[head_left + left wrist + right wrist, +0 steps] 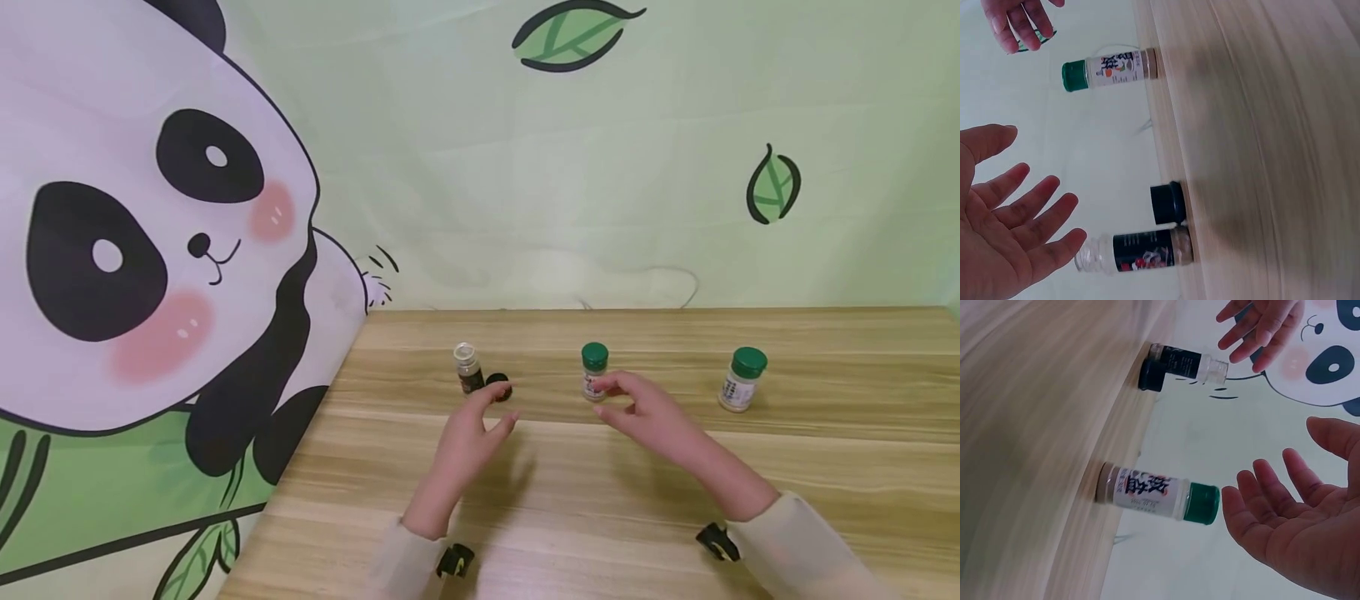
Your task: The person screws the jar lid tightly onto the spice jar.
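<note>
My left hand (471,442) hovers with spread, relaxed fingers in front of a clear spice bottle (469,372) with a black label. That bottle stands upright without a lid, and its black cap (1168,203) sits on the table right beside it. To the right, my right hand (645,414) is held near a green-capped spice bottle (1155,494) with a white label; nothing lies between its fingers. In the head view its fingertips overlap the lower part of this bottle. A second green-capped bottle (742,380) stands farther right, away from both hands.
The wooden table (570,500) runs back to a light green cloth backdrop (480,167) printed with a large panda (247,167) and leaves. Black straps with small devices (455,561) show at both wrists.
</note>
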Demonstrator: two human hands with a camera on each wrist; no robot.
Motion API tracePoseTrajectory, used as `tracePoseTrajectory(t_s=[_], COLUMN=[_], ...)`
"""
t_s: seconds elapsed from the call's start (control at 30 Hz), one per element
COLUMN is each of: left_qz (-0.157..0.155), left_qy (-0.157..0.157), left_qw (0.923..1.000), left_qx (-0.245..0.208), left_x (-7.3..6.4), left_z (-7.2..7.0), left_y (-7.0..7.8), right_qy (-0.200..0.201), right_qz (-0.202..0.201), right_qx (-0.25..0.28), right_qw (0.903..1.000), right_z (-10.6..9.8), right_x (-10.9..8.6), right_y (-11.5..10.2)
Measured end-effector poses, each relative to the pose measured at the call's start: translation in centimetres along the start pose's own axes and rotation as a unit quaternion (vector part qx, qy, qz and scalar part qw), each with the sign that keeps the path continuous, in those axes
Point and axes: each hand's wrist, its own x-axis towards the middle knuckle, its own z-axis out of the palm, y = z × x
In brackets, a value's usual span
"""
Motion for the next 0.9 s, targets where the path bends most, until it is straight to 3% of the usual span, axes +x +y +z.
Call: tracePoseTrajectory(t_s=[0.53,0.9], left_qz=[-0.019,-0.041], left_qy=[0.038,0.06], left_qw=[0.9991,0.9973], left_qx=[-0.001,0.0], left_x=[-0.2,0.6], left_z=[-2.2,-3.4], left_y=[-1.6,-3.2], right_qy=[-0.015,-0.025], right_qz=[0.006,0.009], right_qx=[0.012,0.008], right_qw=[0.9998,0.9996], right_z=[1.8,3.8], right_x=[1.8,4.0], right_y=[-2.2,-2.2])
